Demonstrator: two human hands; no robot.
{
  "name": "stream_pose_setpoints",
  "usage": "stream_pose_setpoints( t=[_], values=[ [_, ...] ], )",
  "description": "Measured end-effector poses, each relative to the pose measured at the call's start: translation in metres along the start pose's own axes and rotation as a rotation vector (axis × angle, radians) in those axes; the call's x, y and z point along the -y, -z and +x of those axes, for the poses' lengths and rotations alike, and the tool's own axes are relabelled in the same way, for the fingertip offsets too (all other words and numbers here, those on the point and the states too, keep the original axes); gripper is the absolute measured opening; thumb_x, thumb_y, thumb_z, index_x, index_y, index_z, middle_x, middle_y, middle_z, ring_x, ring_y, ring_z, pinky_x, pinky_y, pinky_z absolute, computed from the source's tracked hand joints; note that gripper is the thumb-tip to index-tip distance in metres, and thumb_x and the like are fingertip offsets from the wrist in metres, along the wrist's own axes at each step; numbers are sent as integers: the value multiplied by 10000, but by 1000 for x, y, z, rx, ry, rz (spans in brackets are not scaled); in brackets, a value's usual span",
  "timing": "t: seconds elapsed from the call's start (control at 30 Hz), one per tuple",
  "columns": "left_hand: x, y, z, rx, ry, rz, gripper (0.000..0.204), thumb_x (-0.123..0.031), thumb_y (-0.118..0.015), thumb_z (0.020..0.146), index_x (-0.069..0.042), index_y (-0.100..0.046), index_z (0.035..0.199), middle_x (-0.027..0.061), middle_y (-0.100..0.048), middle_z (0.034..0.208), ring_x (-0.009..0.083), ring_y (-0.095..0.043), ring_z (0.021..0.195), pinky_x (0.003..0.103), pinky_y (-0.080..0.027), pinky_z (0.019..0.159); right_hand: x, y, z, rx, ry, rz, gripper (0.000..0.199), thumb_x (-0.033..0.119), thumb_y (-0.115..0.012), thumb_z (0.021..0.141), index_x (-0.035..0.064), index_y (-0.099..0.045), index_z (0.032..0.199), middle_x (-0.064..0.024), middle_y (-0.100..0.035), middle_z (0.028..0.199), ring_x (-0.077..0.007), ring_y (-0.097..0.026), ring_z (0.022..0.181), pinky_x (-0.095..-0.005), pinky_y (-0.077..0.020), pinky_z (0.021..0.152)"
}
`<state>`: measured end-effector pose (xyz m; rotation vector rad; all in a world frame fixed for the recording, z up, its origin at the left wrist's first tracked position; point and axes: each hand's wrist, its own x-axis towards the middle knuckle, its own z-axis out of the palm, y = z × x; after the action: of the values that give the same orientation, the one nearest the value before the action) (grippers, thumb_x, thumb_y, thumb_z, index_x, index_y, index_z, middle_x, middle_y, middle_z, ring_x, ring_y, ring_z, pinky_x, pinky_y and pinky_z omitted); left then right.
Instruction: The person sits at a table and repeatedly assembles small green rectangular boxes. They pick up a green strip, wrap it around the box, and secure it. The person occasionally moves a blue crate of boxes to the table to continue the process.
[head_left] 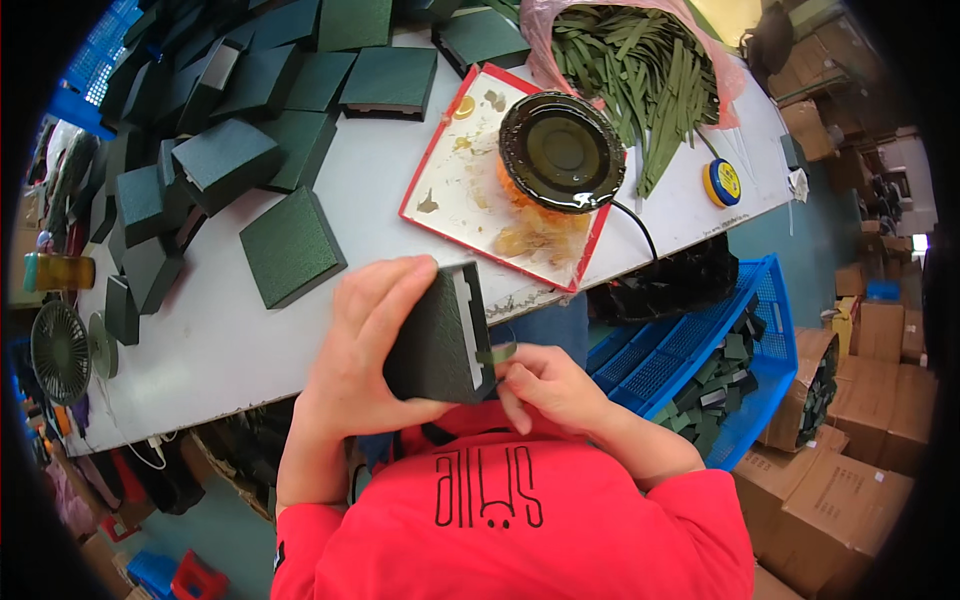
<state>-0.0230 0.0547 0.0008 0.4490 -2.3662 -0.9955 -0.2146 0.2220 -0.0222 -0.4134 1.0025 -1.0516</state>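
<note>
Red shirt (pixel 500 475) fills the bottom of my feed, hands just past it. Left hand (pixel 350 355) is spread wide and holding a dark green box (pixel 430 350), fingers over the far end, thumb at the near end; box is tilted, up off the white table (pixel 372 222), in front of the body. Right hand (pixel 555 385) is narrow, fingers curled in at a short green strip (pixel 497 353) on the box's pale open side; can't tell from here if they actually pinch it. Progress, my read: this box is partway, strip at the edge but sticking out, not lying flat. Plenty left by the look of it: pink bag (pixel 716 90) is full of loose green strips (pixel 635 75). More green boxes (pixel 228 165) crowd the table's left; I can't tell which are finished. Round pot (pixel 562 150) of dark liquid stands on a red-edged board (pixel 465 195), apart from both hands; can't confirm it's been used on this one.
</note>
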Motion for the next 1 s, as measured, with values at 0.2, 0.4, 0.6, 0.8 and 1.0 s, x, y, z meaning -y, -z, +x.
stream_pose_setpoints(
  t=[0.2,0.4,0.6,0.8,1.0],
  values=[
    [-3,8,-10,84,32,20,1021,-188,-884,509,-13,-482,1431,184,-508,1407,406,-477,1284,496,-377,1087,2,14,3,-302,294,568,352,189,-588,1045,27,-561,1357,-120,-707,1179,-78,-607,645,-215,-506,585],
    [6,17,-34,83,109,122,1032,-228,-894,524,3,-478,1440,199,-513,1399,392,-496,1280,467,-405,1070,29,41,-2,-423,480,702,304,178,-616,1025,37,-605,1294,-77,-720,1077,-50,-634,712,-199,-545,617],
    [6,21,-41,73,164,145,1049,-200,-892,507,-14,-475,1452,196,-518,1393,382,-504,1275,460,-421,1061,37,44,6,-445,595,557,226,184,-617,1028,26,-637,1188,-71,-709,923,-77,-625,656,-219,-526,561],
    [0,17,-32,90,141,121,1002,-213,-901,533,-16,-500,1430,187,-529,1385,386,-504,1257,471,-406,1062,49,41,18,-464,578,158,219,206,-612,1036,-3,-649,1090,-48,-645,801,-98,-576,557,-228,-471,491],
    [-4,10,-19,118,61,122,1000,-202,-902,527,-17,-501,1425,194,-533,1371,400,-514,1239,481,-410,1057,56,44,32,-531,553,-3,237,233,-636,1024,-4,-655,1017,4,-570,712,-50,-473,496,-213,-366,436]
  ],
)
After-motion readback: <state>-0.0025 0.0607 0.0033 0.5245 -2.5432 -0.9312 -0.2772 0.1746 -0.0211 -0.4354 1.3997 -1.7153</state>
